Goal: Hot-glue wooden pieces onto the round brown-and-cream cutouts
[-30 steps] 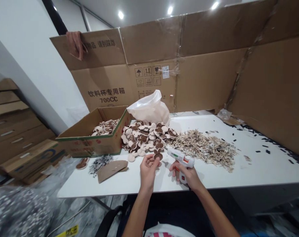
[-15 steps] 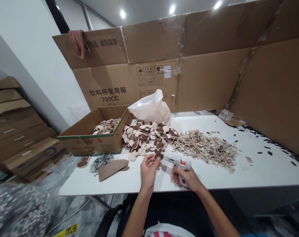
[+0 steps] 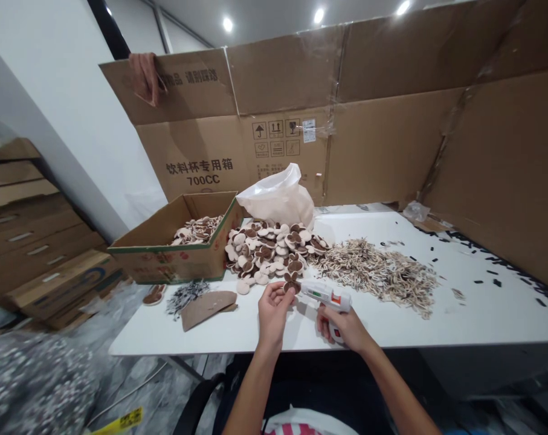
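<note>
Between the thumb and fingers of my left hand (image 3: 274, 308) is a brown felt bear-shaped patch (image 3: 292, 282), its rounded ears pointing away from me. My right hand (image 3: 339, 325) is wrapped round the handle of a white glue gun (image 3: 325, 296) with an orange part near its back. The gun's nozzle points left and meets the edge of the patch; I cannot tell whether it touches. Just beyond my hands lies a pile of brown and cream patches (image 3: 264, 254). To its right spreads a heap of thin beige strips (image 3: 377, 272).
An open cardboard box (image 3: 178, 257) holding more pieces stands at left, before a tall cardboard screen (image 3: 278, 78). A white plastic bag (image 3: 278, 199) sits behind the pile. Brown card (image 3: 208, 309), dark scraps (image 3: 185, 296) and another patch (image 3: 154, 295) lie on the white table (image 3: 391, 329).
The camera view has shifted very slightly. Both hands, the patch and the glue gun keep nearly the same positions.
</note>
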`<state>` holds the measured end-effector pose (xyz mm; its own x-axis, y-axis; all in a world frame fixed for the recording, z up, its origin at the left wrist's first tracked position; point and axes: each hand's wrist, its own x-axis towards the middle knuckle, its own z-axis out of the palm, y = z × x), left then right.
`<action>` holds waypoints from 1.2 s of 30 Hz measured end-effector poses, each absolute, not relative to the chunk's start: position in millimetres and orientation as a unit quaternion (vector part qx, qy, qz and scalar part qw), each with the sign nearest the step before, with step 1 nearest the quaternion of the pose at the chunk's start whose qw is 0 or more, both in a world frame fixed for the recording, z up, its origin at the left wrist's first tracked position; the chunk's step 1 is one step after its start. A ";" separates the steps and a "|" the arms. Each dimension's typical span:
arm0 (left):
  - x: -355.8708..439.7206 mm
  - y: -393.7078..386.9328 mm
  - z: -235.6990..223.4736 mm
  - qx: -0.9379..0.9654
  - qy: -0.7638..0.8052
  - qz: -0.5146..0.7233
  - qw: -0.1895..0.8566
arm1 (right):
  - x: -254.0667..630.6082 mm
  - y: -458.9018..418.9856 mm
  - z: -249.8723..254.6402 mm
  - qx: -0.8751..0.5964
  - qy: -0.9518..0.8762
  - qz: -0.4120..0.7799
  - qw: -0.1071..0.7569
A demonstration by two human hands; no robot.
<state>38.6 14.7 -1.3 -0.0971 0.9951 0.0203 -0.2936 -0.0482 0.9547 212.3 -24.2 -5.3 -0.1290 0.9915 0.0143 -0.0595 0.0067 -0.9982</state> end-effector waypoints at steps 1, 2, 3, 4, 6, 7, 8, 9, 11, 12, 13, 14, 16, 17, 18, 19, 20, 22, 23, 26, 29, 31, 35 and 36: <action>38.6 14.7 -1.4 0.404 0.433 0.600 0.537 | 212.3 -24.2 -5.7 -0.449 -0.519 0.544 0.483; 38.6 14.7 -1.4 0.404 0.433 0.600 0.538 | 212.4 -24.1 -6.0 -0.450 -0.518 0.544 0.482; 38.6 14.6 -1.5 0.403 0.433 0.600 0.538 | 212.4 -24.0 -6.4 -0.452 -0.518 0.543 0.482; 38.5 14.6 -1.6 0.403 0.433 0.600 0.538 | 212.5 -24.0 -6.9 -0.455 -0.516 0.543 0.481; 38.3 14.7 -1.8 0.404 0.433 0.599 0.539 | 212.6 -24.1 -8.1 -0.458 -0.514 0.544 0.481; 38.1 14.7 -1.9 0.405 0.432 0.599 0.539 | 212.7 -24.1 -8.7 -0.457 -0.513 0.544 0.481; 37.9 14.8 -2.0 0.405 0.432 0.598 0.540 | 212.8 -24.2 -9.2 -0.456 -0.513 0.544 0.482; 37.7 14.8 -2.1 0.405 0.432 0.597 0.541 | 212.9 -24.3 -9.5 -0.455 -0.514 0.545 0.481; 37.5 14.9 -2.1 0.403 0.432 0.597 0.543 | 212.9 -24.6 -9.0 -0.458 -0.515 0.545 0.478; 37.5 14.8 -2.1 0.402 0.432 0.597 0.543 | 212.8 -24.8 -8.1 -0.459 -0.514 0.544 0.479; 37.4 14.8 -2.1 0.402 0.432 0.597 0.543 | 212.7 -25.1 -6.9 -0.460 -0.514 0.542 0.479; 37.4 14.7 -2.0 0.402 0.433 0.597 0.543 | 212.5 -25.4 -5.5 -0.460 -0.517 0.541 0.477; 37.5 14.4 -1.7 0.403 0.434 0.597 0.542 | 212.1 -25.7 -3.2 -0.460 -0.519 0.538 0.479; 37.5 14.3 -1.6 0.403 0.435 0.597 0.541 | 211.9 -25.8 -2.5 -0.460 -0.518 0.540 0.478; 37.5 14.2 -1.4 0.402 0.436 0.597 0.540 | 211.8 -25.7 -2.3 -0.460 -0.516 0.540 0.480; 37.4 14.2 -1.3 0.402 0.437 0.597 0.539 | 211.7 -25.5 -2.6 -0.460 -0.514 0.542 0.480; 37.4 14.1 -1.3 0.401 0.437 0.597 0.539 | 211.6 -25.3 -3.3 -0.460 -0.512 0.543 0.481; 37.3 14.3 -1.4 0.401 0.437 0.598 0.539 | 211.6 -24.8 -5.1 -0.458 -0.511 0.546 0.482; 37.3 14.4 -1.6 0.402 0.436 0.598 0.540 | 211.7 -24.6 -5.8 -0.457 -0.511 0.547 0.481; 37.2 14.9 -2.4 0.405 0.432 0.600 0.538 | 211.6 -24.4 -5.9 -0.456 -0.513 0.545 0.481; 37.1 15.2 -3.0 0.408 0.432 0.603 0.532 | 210.8 -24.4 -2.8 -0.463 -0.516 0.539 0.479; 36.8 15.2 -3.2 0.411 0.430 0.604 0.530 | 210.0 -24.3 -0.4 -0.469 -0.516 0.536 0.476; 36.3 14.9 -3.6 0.415 0.427 0.605 0.529 | 208.5 -23.7 2.5 -0.475 -0.513 0.536 0.472; 36.3 14.8 -3.8 0.417 0.426 0.605 0.528 | 208.3 -23.5 2.8 -0.475 -0.513 0.537 0.472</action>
